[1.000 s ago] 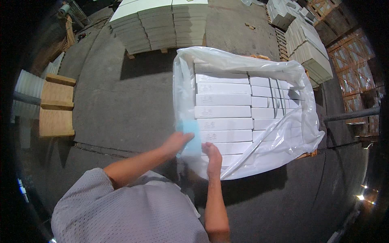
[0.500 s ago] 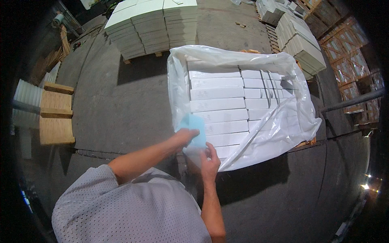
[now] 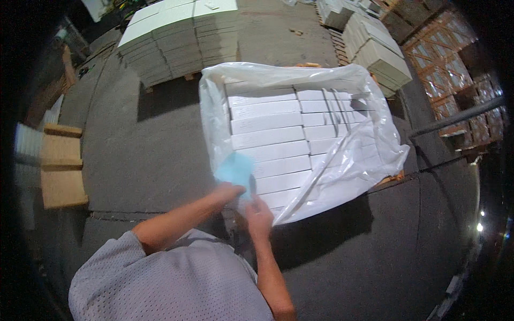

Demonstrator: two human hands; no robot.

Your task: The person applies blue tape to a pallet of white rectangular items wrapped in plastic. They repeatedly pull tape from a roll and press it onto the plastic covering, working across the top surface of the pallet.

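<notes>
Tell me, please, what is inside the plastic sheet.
White boxes, some under grey straps. The plastic sheet covers the near-right part; the blue sheet hides some box ends. Anything deeper cannot be seen.

White boxes (image 3: 267, 124), faint print, none legible

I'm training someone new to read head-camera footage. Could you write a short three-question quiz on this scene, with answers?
1. Multiple choice: what colour is the flat piece that the person's left grip holds?
a) red
b) light blue
c) yellow

2. True or false: the plastic film covers the top of every one of the white boxes.

3. Fill in the blank: the wooden panel with crossbars is to the ____ of the white boxes in the picture.

Key:
1. b
2. False; it drapes over the near right corner, but many boxes lie bare.
3. left
</notes>
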